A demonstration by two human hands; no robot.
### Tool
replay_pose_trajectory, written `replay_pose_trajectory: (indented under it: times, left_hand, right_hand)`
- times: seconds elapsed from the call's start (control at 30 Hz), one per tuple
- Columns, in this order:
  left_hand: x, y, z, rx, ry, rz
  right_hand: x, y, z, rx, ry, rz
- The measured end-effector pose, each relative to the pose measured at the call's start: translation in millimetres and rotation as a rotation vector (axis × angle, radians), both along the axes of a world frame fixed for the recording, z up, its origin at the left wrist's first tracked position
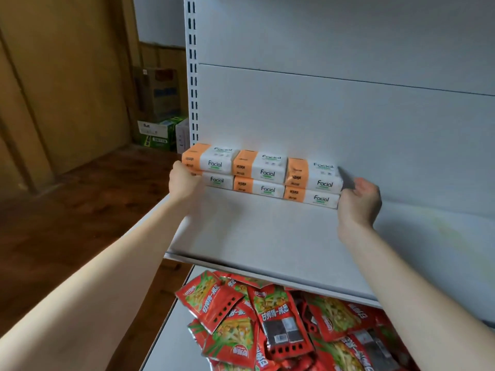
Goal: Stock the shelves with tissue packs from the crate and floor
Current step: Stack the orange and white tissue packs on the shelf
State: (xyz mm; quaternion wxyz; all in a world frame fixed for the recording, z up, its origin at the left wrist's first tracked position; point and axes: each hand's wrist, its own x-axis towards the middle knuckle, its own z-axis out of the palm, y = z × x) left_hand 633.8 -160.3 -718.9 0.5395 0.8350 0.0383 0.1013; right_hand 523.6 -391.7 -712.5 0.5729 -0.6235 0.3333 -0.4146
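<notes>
Several orange-and-white "Facial" tissue packs (263, 175) stand in two layers, three across, at the back of the white shelf (267, 236). My left hand (184, 182) presses against the left end of the block, fingers curled on the lower left pack. At the right end, my right hand (359, 200) rests with its palm against the packs and its fingers spread open behind them. Both hands squeeze the row between them. No crate shows in the head view.
On the shelf below lies a pile of red snack packets (270, 317). A slotted white upright (192, 76) marks the shelf's left edge. Cardboard boxes (160, 103) are stacked on the brown floor at the back left, beside a tan wall.
</notes>
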Motion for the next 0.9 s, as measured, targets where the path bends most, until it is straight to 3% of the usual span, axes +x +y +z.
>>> replay_pose_trajectory:
  times: [0.17, 0.37, 0.67, 0.9]
  left_hand:
    - [16.8, -2.3, -1.5, -0.02, 0.02, -0.01]
    - [17.9, -3.3, -7.2, 0.026, 0.003, -0.035]
    - [11.6, -5.1, -3.0, 0.084, 0.028, -0.007]
    - [-13.1, -5.0, 1.5, -0.012, 0.045, 0.003]
  right_hand:
    - [6.5, -13.3, -4.8, 0.089, 0.148, 0.11]
    - [16.7, -16.5, -11.8, 0.109, 0.174, 0.2]
    - [13.7, -15.4, -11.4, 0.093, 0.222, 0.189]
    - [0.5, 2.6, -6.3, 0.101, 0.159, 0.113]
